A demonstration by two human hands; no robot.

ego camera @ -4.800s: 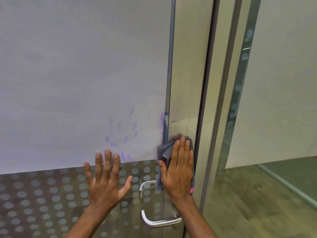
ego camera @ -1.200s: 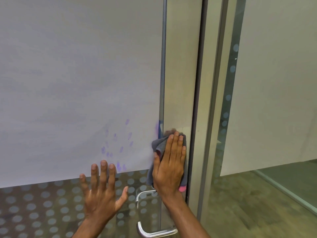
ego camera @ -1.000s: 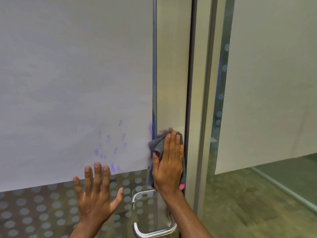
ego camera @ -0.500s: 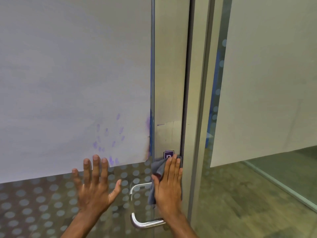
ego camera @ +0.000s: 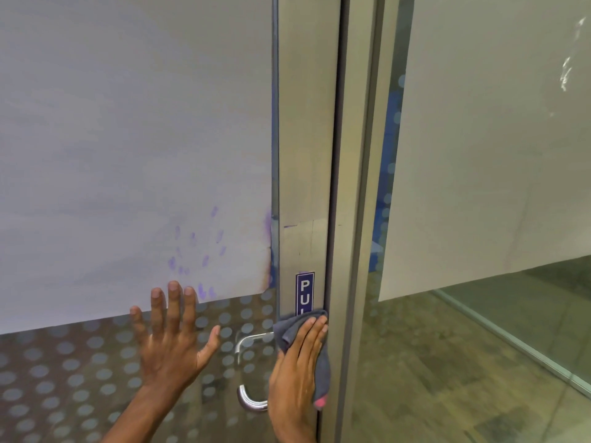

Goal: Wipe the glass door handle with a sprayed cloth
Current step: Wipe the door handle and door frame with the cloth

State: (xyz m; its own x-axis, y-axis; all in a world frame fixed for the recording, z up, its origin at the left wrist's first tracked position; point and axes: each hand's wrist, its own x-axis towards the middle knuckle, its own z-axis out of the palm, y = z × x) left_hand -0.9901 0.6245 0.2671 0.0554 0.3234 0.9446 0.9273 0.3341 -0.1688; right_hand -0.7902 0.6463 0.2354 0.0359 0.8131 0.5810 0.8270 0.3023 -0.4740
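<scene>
At lower centre, right hand (ego camera: 299, 366) presses grey cloth (ego camera: 287, 329) flat against metal door stile (ego camera: 307, 155), fingers (ego camera: 308, 330) straight and close together, cloth pinned beneath palm. Pink corner of cloth hangs below hand. Cloth's top edge covers lower part of blue sign (ego camera: 304, 292) reading "PU". Silver door handle (ego camera: 248, 372) just left of right hand, lower end partly hidden behind it. Left hand (ego camera: 174, 340) flat on dotted glass door (ego camera: 64, 378), fingers spread wide, holding nothing. White sheet (ego camera: 128, 139) with purple smudges covers upper glass.
</scene>
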